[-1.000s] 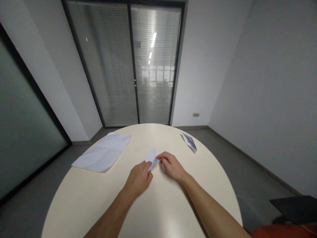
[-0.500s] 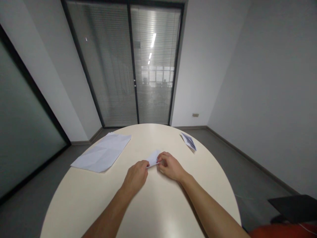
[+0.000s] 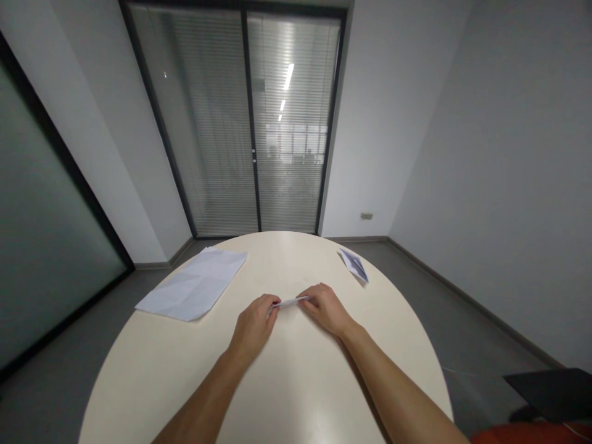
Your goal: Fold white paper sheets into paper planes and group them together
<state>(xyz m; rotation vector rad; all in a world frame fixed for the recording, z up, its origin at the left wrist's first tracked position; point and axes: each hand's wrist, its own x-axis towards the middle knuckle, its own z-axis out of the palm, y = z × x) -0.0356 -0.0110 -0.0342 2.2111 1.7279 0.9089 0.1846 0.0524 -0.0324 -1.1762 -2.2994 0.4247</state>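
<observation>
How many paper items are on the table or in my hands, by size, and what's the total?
Large paper: 1, the creased white paper at left, layers unclear
Small papers: 2, the held paper between left hand and right hand, and the folded paper at right
Total: 3

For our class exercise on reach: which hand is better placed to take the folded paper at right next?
Probably the right hand: it is nearer the folded paper, while the left hand lies farther across. Both hold the small paper between them.
</observation>
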